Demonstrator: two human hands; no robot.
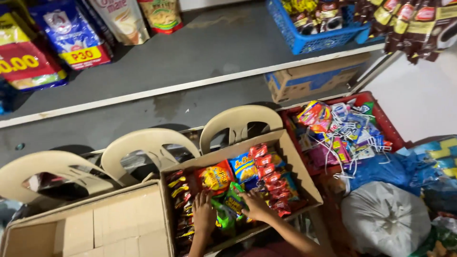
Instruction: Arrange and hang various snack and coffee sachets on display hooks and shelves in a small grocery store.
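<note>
At the lower left of the frame sits a closed cardboard box [90, 228], and behind it three beige plastic chairs [147, 150] stand in a row before a grey shelf [190, 52] that carries snack bags at the upper left. Just right of the closed box, at lower centre, an open cardboard box [290, 157] holds rows of small snack packets. The left hand [203, 215] comes up from the bottom edge with the forearm nearly vertical; it lies palm down, fingers [200, 197] spread and released, resting on dark packets just below an orange snack packet [215, 177]. Beside it the right hand [256, 204] reaches in from the lower right, forearm slanting up and left, wrist bent; its fingers curl onto a green packet [233, 199] in the middle of the box, touching it, though whether they grip it cannot be told. A row of red packets [271, 178] runs along the box's right side. Further right, a red crate [390, 128] is piled with colourful sachets, with a blue bag [385, 171] and a grey bag [383, 219] below it.
</note>
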